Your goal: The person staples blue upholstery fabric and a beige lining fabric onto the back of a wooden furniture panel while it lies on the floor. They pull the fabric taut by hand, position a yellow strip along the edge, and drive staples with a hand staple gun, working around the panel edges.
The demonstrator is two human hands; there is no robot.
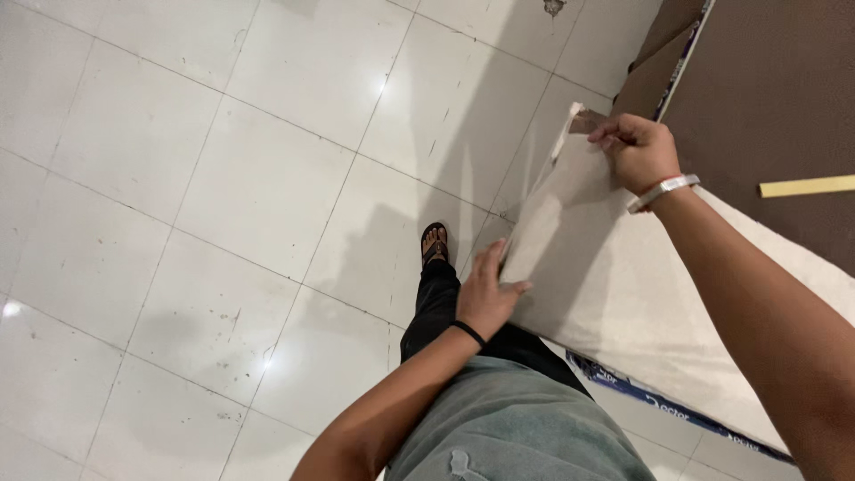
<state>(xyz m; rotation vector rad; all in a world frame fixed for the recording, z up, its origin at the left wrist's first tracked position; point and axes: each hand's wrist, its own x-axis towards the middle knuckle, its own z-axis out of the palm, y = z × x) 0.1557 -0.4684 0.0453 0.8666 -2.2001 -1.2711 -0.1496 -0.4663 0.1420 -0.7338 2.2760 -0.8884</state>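
Both grips are on the same pale grey sheet point(606, 258), a flat board-like panel lying across the right side of the head view. Right hand point(637, 151) is clamped on its far corner: fingers curled over the edge, thumb side hidden underneath, so the pinch itself can't be fully seen. A silver bangle point(663, 191) sits on that wrist. Left hand point(490, 294) is on the near left edge of the sheet, fingers spread and lying flat along the edge, thumb on top of the face; looks like a loose hold, can't tell whether the fingers wrap under. A black band point(468, 332) is on the left wrist.

Sheet runs diagonally between the two hands, far corner up by the right hand, near edge at the left hand, rest of it extending right under the right forearm.

Around it: a brown board surface point(775, 80) sits behind the sheet at upper right, with a yellow strip point(806, 186) lying on it. A dark blue printed edge point(659, 401) runs along the sheet's lower side. White tiled floor point(223, 196) takes up the left, glossy, scuffed. Person's foot in a sandal point(435, 242) stands just left of the sheet's edge, black trouser leg point(432, 307) directly below the left hand, close to the sheet.
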